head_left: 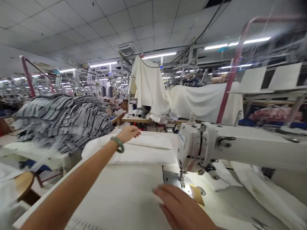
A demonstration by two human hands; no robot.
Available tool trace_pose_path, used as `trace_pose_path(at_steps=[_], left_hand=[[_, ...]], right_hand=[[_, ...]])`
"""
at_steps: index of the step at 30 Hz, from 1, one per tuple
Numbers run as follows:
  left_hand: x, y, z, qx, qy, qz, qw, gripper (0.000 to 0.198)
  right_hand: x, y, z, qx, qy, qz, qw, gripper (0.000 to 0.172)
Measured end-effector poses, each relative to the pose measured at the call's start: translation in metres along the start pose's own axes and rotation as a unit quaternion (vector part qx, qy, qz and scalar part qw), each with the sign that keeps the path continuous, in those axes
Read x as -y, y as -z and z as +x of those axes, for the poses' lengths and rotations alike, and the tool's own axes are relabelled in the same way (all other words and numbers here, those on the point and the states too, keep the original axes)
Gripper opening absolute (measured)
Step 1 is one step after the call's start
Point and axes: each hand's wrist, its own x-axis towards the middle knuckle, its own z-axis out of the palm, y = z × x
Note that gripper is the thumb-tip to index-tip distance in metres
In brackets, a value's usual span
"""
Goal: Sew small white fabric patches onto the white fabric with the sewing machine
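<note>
My left hand [129, 133], with a green bangle on the wrist, reaches far forward and lies flat, fingers stretched out, on a stack of folded white fabric pieces [144, 151] at the back of the sewing table. My right hand [181, 209] rests near the table's front edge on a white fabric panel [124, 195], fingers flat and together, just left of the needle area. The white industrial sewing machine [230, 147] stands to the right, its needle and presser foot [182, 177] lit by a lamp above the metal plate.
A tall pile of grey-and-black striped garments [62, 119] sits on a table at left. White cloth [206, 100] drapes over a stand behind, beside a red pipe frame [227, 86]. More white fabric [268, 191] hangs off the table's right side. A wooden stool [22, 183] is at lower left.
</note>
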Motion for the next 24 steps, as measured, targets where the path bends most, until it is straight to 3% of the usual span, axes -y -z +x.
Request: trace_pose_path(at_steps=[2, 4, 7, 10, 14, 24], left_hand=[[-0.016, -0.025, 0.057, 0.003, -0.001, 0.019, 1.0, 0.022], [-0.024, -0.054, 0.094, 0.013, -0.009, 0.038, 0.999, 0.022], [-0.023, -0.092, 0.121, 0.035, -0.047, 0.061, 0.996, 0.023], [-0.013, -0.113, 0.128, 0.051, -0.107, 0.078, 0.99, 0.025], [-0.009, -0.116, 0.131, 0.034, -0.171, 0.112, 0.978, 0.023], [-0.033, -0.091, 0.119, -0.069, -0.267, 0.172, 0.946, 0.019]], right_hand=[[-0.021, -0.012, 0.035, 0.042, -0.038, -0.051, 0.997, 0.041], [-0.038, -0.025, 0.058, 0.065, -0.096, -0.088, 0.989, 0.041], [-0.054, -0.04, 0.067, 0.081, -0.103, -0.091, 0.987, 0.045], [-0.058, -0.043, 0.064, 0.099, -0.109, -0.067, 0.987, 0.047], [-0.054, -0.038, 0.063, 0.119, -0.143, -0.047, 0.981, 0.046], [-0.055, -0.044, 0.061, 0.105, -0.148, -0.037, 0.983, 0.045]])
